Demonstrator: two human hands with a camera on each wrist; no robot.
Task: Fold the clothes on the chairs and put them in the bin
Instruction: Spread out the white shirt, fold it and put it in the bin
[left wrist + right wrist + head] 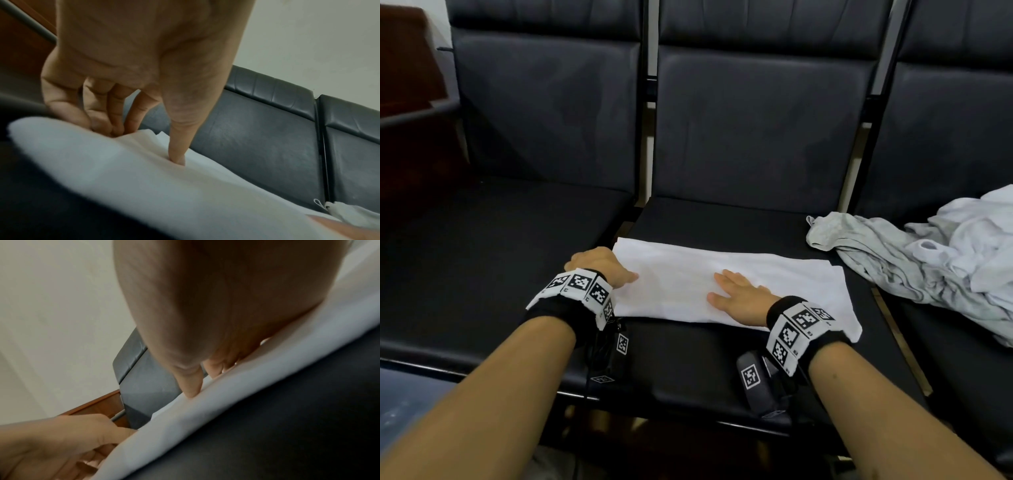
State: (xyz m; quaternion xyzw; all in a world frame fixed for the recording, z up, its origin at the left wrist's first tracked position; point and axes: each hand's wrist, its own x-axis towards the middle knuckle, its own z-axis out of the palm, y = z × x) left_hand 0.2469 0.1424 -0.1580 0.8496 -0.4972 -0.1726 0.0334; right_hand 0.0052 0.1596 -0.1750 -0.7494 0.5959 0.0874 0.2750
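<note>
Fingers, left hand: curled at the left end of the white cloth; in the left wrist view the fingertips tuck under the lifted edge while the thumb presses down on top, so the edge is pinched.
Fingers, right hand: straight and slightly spread, lying flat on the cloth near its middle; the hand holds nothing.
White cloth: folded into a long flat band, lying across the front of the middle chair seat; its right end reaches the seat's right edge.
Grey clothes: crumpled heap on the right chair, one sleeve spilling onto the middle seat, just beside the cloth's right end.
Left chair: dark padded seat, next to the left hand.
Wristbands: black, with square black-and-white markers, one on each wrist.
</note>
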